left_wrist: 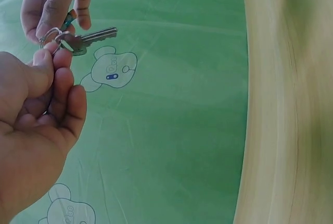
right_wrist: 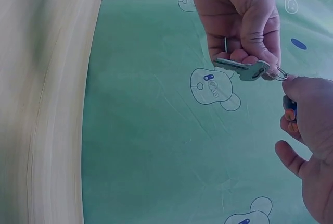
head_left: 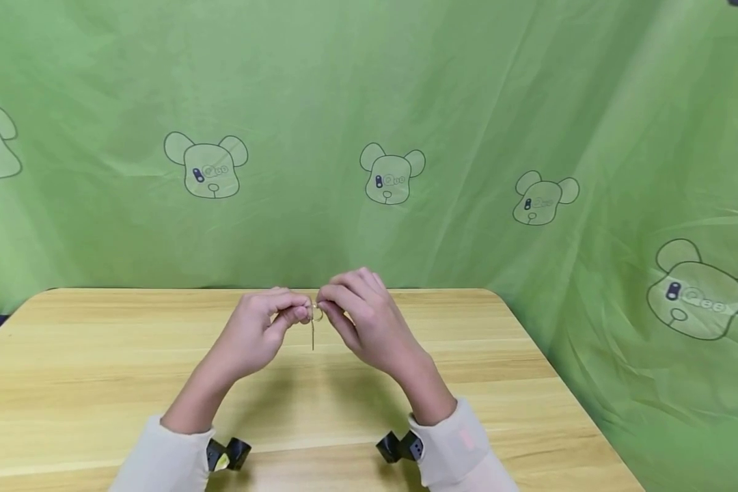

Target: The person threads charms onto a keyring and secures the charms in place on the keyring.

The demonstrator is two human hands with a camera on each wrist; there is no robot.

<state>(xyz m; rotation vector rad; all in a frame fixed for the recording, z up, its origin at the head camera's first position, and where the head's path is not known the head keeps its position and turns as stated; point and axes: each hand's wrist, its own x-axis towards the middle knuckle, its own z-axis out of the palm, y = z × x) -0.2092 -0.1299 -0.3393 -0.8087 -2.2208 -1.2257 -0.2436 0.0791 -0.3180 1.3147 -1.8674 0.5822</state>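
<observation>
Over the table, both hands meet at a small metal key ring (head_left: 319, 315). My left hand (head_left: 263, 329) pinches it between thumb and forefinger from the left, and a silver key (left_wrist: 98, 37) hangs down from the ring beside those fingertips. From the other side, my right hand (head_left: 369, 319) pinches the ring with thumb and forefinger, its other fingers loosely bent. A small blue and orange piece (right_wrist: 291, 114) shows under the right hand's fingers in the right wrist view. A thin metal edge (right_wrist: 226, 44) peeks out in the left palm.
The light wooden table (head_left: 98, 383) spreads below the hands. Behind it and to the right hangs a green cloth (head_left: 307, 225) printed with bear heads. Black wrist cameras sit at both cuffs, the left camera (head_left: 236, 454) and the right camera (head_left: 390, 447).
</observation>
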